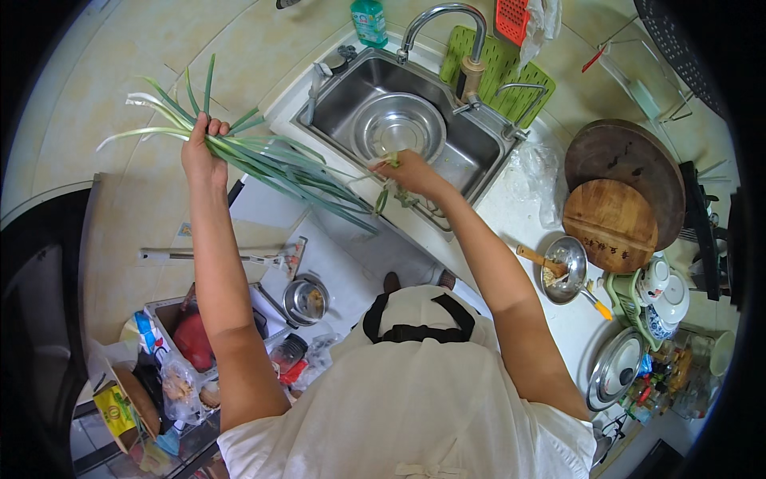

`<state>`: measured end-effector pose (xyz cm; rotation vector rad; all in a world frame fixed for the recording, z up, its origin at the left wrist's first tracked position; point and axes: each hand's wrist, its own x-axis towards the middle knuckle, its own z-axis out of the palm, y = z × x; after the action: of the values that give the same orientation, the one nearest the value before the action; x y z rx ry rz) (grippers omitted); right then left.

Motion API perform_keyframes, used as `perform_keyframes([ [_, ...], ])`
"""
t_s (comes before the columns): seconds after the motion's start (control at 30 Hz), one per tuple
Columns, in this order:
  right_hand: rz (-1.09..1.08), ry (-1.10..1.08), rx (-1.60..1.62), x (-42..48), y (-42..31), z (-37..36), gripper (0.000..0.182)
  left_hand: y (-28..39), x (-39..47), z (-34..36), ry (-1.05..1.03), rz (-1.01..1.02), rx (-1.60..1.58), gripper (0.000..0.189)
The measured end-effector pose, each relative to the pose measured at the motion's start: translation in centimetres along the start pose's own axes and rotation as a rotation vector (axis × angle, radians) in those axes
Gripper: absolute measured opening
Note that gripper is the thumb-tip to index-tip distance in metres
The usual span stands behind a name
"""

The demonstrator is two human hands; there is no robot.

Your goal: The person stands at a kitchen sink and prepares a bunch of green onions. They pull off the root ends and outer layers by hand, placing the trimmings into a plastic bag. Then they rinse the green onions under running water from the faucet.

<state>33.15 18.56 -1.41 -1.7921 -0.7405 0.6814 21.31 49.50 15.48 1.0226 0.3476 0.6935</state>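
Observation:
My left hand grips a bunch of green onions near their white ends. The long green leaves stretch right, their tips reaching the counter edge in front of the sink. Over the near rim of the stainless steel sink, my right hand is closed on some wilted onion leaves, which dangle below the fingers. A round metal basin stands in the sink just beyond that hand.
A faucet arches over the sink, with a green cutting board behind it. On the right counter are a metal bowl with a wooden-handled utensil, round wooden boards and a pot lid. A pot sits low at left.

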Motion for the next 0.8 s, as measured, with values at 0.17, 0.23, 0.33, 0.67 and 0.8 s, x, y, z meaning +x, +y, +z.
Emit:
perform_keyframes([
  [0.17, -0.134, -0.181, -0.065, 0.5, -1.4, 3.2, 0.031, -0.1, -0.8, 0.9, 0.024, -0.067, -0.004, 0.019],
  [0.23, -0.222, -0.233, 0.055, 0.6, -1.7, 4.4, 0.030, -0.3, -0.9, 1.0, 0.028, -0.063, 0.008, 0.019],
  [0.33, -0.120, -0.364, -0.039, 0.3, -2.7, 4.2, 0.026, -0.1, -1.0, 0.6, 0.031, -0.041, 0.010, 0.020],
  [0.67, 0.241, 0.217, 0.032, 0.7, -0.3, 3.2, 0.028, -0.5, -1.6, -0.8, 0.127, 0.095, 0.158, 0.013],
  [0.8, 0.438, 0.460, 0.610, -0.4, 0.8, 0.6, 0.028, 0.2, -2.0, -1.2, 0.107, 0.122, 0.418, 0.018],
])
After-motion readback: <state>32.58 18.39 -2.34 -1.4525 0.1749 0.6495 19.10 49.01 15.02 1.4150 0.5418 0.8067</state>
